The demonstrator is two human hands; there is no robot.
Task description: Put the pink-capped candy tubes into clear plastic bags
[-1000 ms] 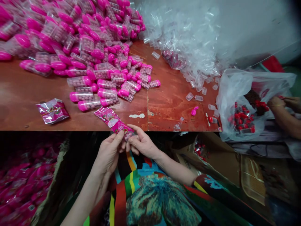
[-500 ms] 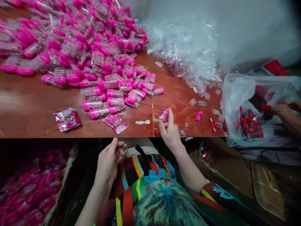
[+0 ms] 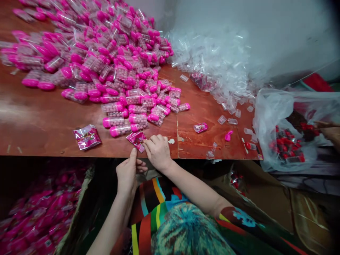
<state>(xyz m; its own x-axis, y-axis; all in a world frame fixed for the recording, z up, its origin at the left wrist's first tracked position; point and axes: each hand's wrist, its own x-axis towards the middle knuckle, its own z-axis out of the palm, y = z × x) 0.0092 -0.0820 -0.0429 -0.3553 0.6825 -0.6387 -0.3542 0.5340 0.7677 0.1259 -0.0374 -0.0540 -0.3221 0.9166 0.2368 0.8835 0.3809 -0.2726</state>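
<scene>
Pink foil sachet (image 3: 137,140), printed, lying at the near edge of the reddish wooden table (image 3: 39,120); right hand (image 3: 157,151) curled knuckles-up on its right side, fingers closed onto it; left hand (image 3: 128,172) just below the table edge, thumb raised to the sachet's lower corner. Second sachet (image 3: 86,136) to the left. Pile of pink-capped candy tubes (image 3: 106,67) behind. Single small wrapped tube (image 3: 200,127) to the right. Clear empty tubes (image 3: 217,67) heaped beyond.

Our pink foil packet (image 3: 136,140), glossy and printed, flat at the tabletop (image 3: 39,120) front edge, pinched between our hands
</scene>
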